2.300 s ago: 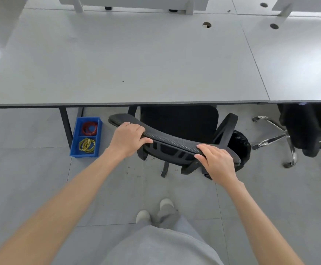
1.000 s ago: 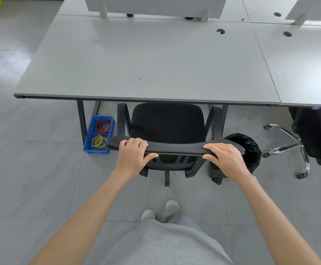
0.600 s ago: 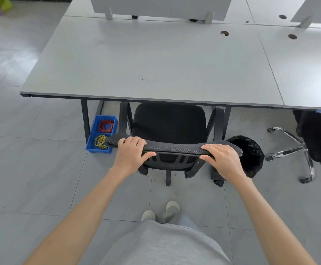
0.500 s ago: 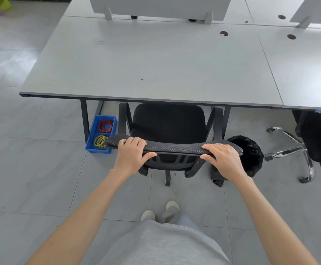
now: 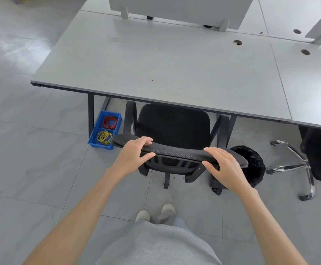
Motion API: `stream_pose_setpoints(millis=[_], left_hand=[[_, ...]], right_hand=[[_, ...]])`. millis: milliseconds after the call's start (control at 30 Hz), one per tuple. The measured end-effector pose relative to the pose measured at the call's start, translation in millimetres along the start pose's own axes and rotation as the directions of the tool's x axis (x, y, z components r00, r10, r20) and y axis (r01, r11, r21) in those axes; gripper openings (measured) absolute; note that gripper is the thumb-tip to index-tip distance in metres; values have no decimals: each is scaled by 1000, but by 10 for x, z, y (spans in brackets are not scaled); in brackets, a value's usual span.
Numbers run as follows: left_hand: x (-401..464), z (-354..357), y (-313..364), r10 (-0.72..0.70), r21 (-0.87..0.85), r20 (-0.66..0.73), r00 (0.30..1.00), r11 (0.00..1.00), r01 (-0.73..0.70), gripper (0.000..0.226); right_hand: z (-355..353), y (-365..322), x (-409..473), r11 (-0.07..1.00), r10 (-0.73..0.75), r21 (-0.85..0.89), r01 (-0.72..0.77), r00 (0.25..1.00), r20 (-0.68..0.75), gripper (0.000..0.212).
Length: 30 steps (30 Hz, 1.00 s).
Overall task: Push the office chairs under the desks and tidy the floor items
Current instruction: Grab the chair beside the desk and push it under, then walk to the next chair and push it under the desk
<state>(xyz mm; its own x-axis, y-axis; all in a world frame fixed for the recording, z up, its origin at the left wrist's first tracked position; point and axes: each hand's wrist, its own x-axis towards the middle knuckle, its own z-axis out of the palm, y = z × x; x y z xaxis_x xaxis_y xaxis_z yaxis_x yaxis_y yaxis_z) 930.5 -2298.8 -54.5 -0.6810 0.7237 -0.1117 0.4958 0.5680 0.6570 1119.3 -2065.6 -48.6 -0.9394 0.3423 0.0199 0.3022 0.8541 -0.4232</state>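
A black office chair point(image 5: 173, 125) stands with the front of its seat under the grey desk point(image 5: 155, 60); its armrests sit at the desk edge. Its curved mesh backrest point(image 5: 178, 151) faces me. My left hand point(image 5: 132, 153) lies on the backrest's left end with fingers nearly straight on top and the thumb spread below. My right hand point(image 5: 224, 167) lies over the right end, fingers straight and loose. On the floor by the desk leg sits a blue bin point(image 5: 100, 146) holding red and yellow rubber bands.
A black waste bin point(image 5: 253, 165) with a dark liner stands on the floor right of the chair. Further right, a second dark chair point(image 5: 316, 155) with a chrome star base point(image 5: 297, 165) sits partly under the neighbouring desk. Grey tile floor lies to the left.
The chair swung square to the desk. Both hands, which gripped the backrest top with curled fingers, have loosened and straightened. The view has shifted a little.
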Motion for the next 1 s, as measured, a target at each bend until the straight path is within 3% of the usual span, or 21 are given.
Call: stream_pose_setpoints(millis=[67, 133, 200, 300, 433, 500, 633, 767, 900, 1000], left_hand=[[-164, -141, 1, -59, -248, -125, 990, 968, 26, 35], [-449, -265, -82, -205, -432, -256, 945, 899, 78, 27], [-810, -318, -227, -387, -610, -276, 880, 778, 151, 22], [-1479, -295, -586, -627, -760, -228, 744, 593, 267, 26], [-2284, -235, -939, -829, -865, -167, 534, 383, 324, 26], [-2492, -260, -1044, -870, -894, -146, 471, 320, 314, 25], [-2471, -573, -1402, -885, -920, -146, 442, 286, 268, 21], [-2106, -1184, -1930, -853, -904, -259, 454, 379, 197, 16], [-1641, -1839, -2583, -825, -884, -321, 465, 437, 165, 26], [-1400, -2245, -2983, -875, -909, -305, 377, 385, 158, 18]], right_hand=[[11, -298, 59, 992, -19, 122, 24, 999, -41, 36], [117, -690, 136, 956, -4, 292, 18, 999, -47, 31], [280, -1090, 216, 878, 21, 478, -26, 1000, 16, 28], [659, -1666, 308, 744, -5, 653, -144, 975, 221, 27], [1260, -2201, 314, 712, -73, 632, -307, 862, 501, 30], [1500, -2359, 273, 730, -85, 586, -351, 804, 588, 31], [1802, -2662, 429, 773, -97, 509, -379, 722, 685, 31], [1996, -2947, 984, 780, -116, 506, -368, 710, 695, 30], [2357, -3419, 1786, 792, -132, 503, -346, 707, 695, 32], [2648, -3972, 2486, 806, -185, 502, -314, 671, 718, 29]])
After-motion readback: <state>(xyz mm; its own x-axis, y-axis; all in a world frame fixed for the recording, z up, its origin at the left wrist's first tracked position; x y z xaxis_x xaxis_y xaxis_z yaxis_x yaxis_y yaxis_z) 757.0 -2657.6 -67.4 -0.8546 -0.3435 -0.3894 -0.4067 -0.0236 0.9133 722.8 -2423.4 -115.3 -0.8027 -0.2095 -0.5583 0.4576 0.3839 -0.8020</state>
